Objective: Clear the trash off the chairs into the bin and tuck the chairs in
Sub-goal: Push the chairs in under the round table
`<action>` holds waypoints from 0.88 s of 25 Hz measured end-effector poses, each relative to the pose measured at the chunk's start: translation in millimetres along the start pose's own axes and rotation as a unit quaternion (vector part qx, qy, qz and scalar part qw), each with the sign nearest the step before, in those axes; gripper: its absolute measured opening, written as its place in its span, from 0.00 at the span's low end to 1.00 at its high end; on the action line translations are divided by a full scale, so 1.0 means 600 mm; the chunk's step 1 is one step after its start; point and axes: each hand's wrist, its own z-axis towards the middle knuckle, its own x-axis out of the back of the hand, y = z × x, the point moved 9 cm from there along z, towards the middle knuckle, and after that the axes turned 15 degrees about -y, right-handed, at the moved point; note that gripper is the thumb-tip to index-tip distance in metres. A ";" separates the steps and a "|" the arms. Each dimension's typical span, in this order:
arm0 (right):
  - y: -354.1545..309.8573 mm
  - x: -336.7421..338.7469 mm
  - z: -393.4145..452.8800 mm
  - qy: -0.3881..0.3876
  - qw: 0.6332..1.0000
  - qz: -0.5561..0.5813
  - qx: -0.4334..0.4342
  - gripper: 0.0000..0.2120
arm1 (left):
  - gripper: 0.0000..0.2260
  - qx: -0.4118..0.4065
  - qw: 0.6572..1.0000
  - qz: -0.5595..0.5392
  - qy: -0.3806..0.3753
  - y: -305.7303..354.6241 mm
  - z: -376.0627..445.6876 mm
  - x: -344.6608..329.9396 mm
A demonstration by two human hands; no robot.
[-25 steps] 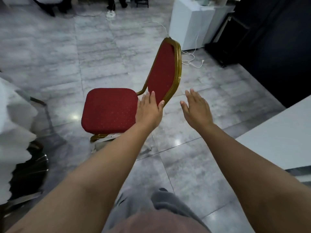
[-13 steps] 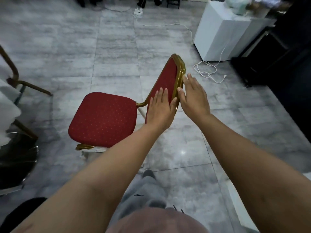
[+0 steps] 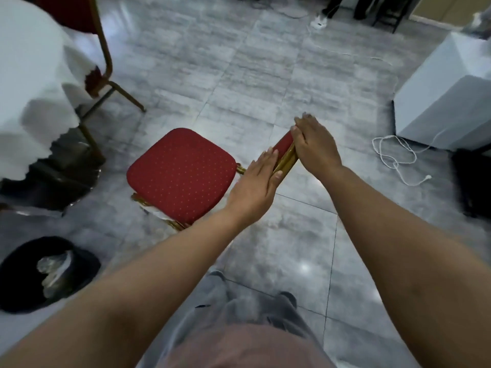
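A red padded chair (image 3: 180,172) with a gold frame stands on the grey floor, its empty seat facing the white-clothed table (image 3: 29,83) at the left. Both hands hold its backrest (image 3: 284,155), seen almost edge-on. My left hand (image 3: 255,181) grips the lower side of the backrest, fingers flat on the red front and thumb behind the gold rim. My right hand (image 3: 316,143) is closed over the top edge. A black-lined bin (image 3: 16,296) sits at the lower left with crumpled clear trash (image 3: 54,269) inside.
A second red chair (image 3: 105,62) stands against the table at the upper left. A white cabinet (image 3: 446,102) and a loose white cable (image 3: 396,158) lie to the right. A person's legs (image 3: 329,6) show at the far top. Something white sticks out under the seat (image 3: 156,212).
Both hands have gone from reaching toward the backrest to holding it. The view has tilted down and left, bringing the bin and the table into sight.
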 end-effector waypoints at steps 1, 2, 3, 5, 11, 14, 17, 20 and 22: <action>0.002 -0.001 0.005 -0.009 1.000 0.013 0.006 0.24 | 0.24 0.009 1.000 0.012 0.005 -0.002 0.000 0.003; 0.001 -0.003 0.006 -0.018 0.999 0.025 0.020 0.24 | 0.24 0.029 0.999 0.023 0.016 -0.001 -0.005 0.004; 0.000 -0.004 0.006 -0.022 0.999 0.034 0.035 0.24 | 0.24 0.056 0.998 0.030 0.028 -0.001 -0.011 0.004; -0.003 -0.003 0.007 -0.021 0.997 0.045 0.051 0.24 | 0.24 0.106 0.992 0.035 0.051 0.000 -0.019 0.005; 0.002 -0.010 0.010 -0.038 0.994 0.078 0.062 0.25 | 0.24 0.231 0.964 0.053 0.125 0.011 -0.049 -0.006; 0.005 -0.008 0.010 -0.043 0.993 0.087 0.060 0.26 | 0.24 0.258 0.954 0.059 0.144 0.020 -0.058 -0.002; 0.007 -0.007 0.008 -0.053 0.993 0.080 0.064 0.25 | 0.24 0.282 0.945 0.060 0.155 0.028 -0.065 -0.004; 0.012 -0.004 0.002 -0.050 0.992 0.084 0.076 0.24 | 0.24 0.296 0.942 0.051 0.151 0.032 -0.068 -0.020; 0.016 -0.001 0.002 -0.050 0.992 0.084 0.085 0.25 | 0.25 0.313 0.936 0.047 0.155 0.034 -0.067 -0.026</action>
